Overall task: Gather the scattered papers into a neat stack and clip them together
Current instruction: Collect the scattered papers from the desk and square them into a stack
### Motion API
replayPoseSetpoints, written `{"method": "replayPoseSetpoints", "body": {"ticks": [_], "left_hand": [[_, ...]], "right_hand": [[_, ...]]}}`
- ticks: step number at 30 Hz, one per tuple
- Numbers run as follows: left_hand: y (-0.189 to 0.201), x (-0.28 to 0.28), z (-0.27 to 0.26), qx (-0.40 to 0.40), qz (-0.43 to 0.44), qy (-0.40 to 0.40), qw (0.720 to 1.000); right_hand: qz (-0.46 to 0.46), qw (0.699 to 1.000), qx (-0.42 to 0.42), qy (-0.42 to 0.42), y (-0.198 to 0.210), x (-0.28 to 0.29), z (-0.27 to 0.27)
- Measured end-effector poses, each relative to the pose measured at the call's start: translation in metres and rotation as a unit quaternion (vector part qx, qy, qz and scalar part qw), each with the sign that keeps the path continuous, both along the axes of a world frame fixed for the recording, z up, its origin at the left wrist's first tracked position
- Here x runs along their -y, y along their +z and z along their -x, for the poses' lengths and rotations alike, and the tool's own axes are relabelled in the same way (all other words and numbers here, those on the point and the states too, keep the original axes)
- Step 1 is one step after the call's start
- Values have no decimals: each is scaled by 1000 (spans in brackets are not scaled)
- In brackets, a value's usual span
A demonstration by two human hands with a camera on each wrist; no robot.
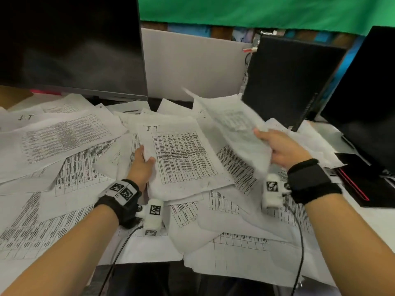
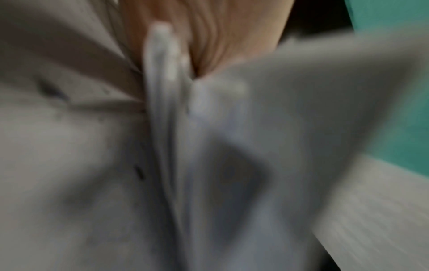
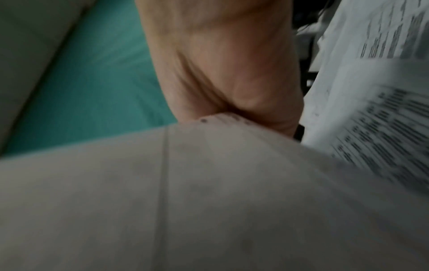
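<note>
Many white printed sheets (image 1: 64, 167) lie scattered and overlapping across the desk. My left hand (image 1: 142, 162) pinches the left edge of a small bundle of sheets (image 1: 183, 159), its top page marked "IT" over a table. In the left wrist view those sheet edges (image 2: 162, 77) run up into my palm. My right hand (image 1: 275, 146) holds one sheet (image 1: 233, 122) lifted and tilted above the pile, blurred by motion. The right wrist view shows that sheet (image 3: 209, 192) pressed under my thumb (image 3: 232, 73). No clip is in view.
A dark monitor (image 1: 70, 45) stands at the back left. A black computer case (image 1: 290, 82) and a second dark screen (image 1: 367, 99) stand at the right. A black and red folder (image 1: 359, 184) lies at the right edge. A grey partition (image 1: 192, 65) rises behind.
</note>
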State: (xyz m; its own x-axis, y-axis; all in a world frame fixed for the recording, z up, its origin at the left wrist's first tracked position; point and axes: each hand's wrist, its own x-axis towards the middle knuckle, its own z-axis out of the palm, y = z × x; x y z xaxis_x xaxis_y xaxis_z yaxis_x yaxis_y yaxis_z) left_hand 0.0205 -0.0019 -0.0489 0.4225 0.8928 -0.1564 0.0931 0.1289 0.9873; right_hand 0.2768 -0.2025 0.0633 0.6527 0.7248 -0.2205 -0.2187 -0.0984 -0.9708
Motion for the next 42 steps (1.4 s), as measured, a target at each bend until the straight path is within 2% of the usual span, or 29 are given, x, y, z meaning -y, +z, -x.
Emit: {"method": "replayPoseSetpoints", "body": {"ticks": [2,5,8,11,12,15,17,20,22,24,26,27,28,30,32,34,36,37,38,39,40,42], "left_hand": [[1,1,0,5,3,4,1000],[-4,-3,0,5,36,17,999],[0,0,4,-7,63,2,998],[8,9,10,37,141,-50,988],[6,8,9,38,135,-64,988],[-5,-2,9,-14,38,-69,997],[-5,-2,8,-51,13,-83,995],[1,3,6,-66,-11,-68,995],[1,3,4,-76,-10,-47,996],[1,3,3,-93,-19,-30,995],[2,3,3,-107,-33,-15,994],[2,2,2,-104,-24,-14,994],[2,2,1,-94,-23,-7,995],[3,4,2,-70,-14,-20,997],[3,5,2,-79,-21,-50,995],[2,4,4,-88,-19,-56,994],[2,4,6,-105,-33,-47,993],[1,3,7,-108,-39,-40,993],[3,3,7,-110,-45,-38,992],[3,4,7,-110,-45,-35,992],[4,5,8,-107,-48,-33,993],[4,5,8,-97,-39,-34,994]], "right_hand": [[51,995,56,58,-23,-18,20],[150,965,169,129,-53,-45,43],[200,946,241,83,-67,-72,57],[191,951,239,50,-65,-92,63],[196,949,242,47,-65,-97,64],[217,946,234,53,-61,-107,71],[248,939,221,92,-61,-110,69],[311,902,233,191,-49,-101,56],[332,890,282,134,-42,-85,35],[398,857,328,17,-38,-60,6],[479,814,325,-58,-41,-30,-23],[498,808,310,-60,-44,-18,-33],[489,822,286,-53,-47,-8,-40],[423,880,209,-44,-52,3,-40],[375,913,156,-26,-56,3,-31],[399,898,184,-16,-61,-2,-26],[479,833,270,-54,-65,3,-32],[506,814,277,-71,-63,8,-35],[501,817,274,-83,-63,13,-42],[466,844,252,-83,-60,18,-44],[411,884,210,-79,-58,22,-45],[309,943,94,-73,-56,24,-36]]}}
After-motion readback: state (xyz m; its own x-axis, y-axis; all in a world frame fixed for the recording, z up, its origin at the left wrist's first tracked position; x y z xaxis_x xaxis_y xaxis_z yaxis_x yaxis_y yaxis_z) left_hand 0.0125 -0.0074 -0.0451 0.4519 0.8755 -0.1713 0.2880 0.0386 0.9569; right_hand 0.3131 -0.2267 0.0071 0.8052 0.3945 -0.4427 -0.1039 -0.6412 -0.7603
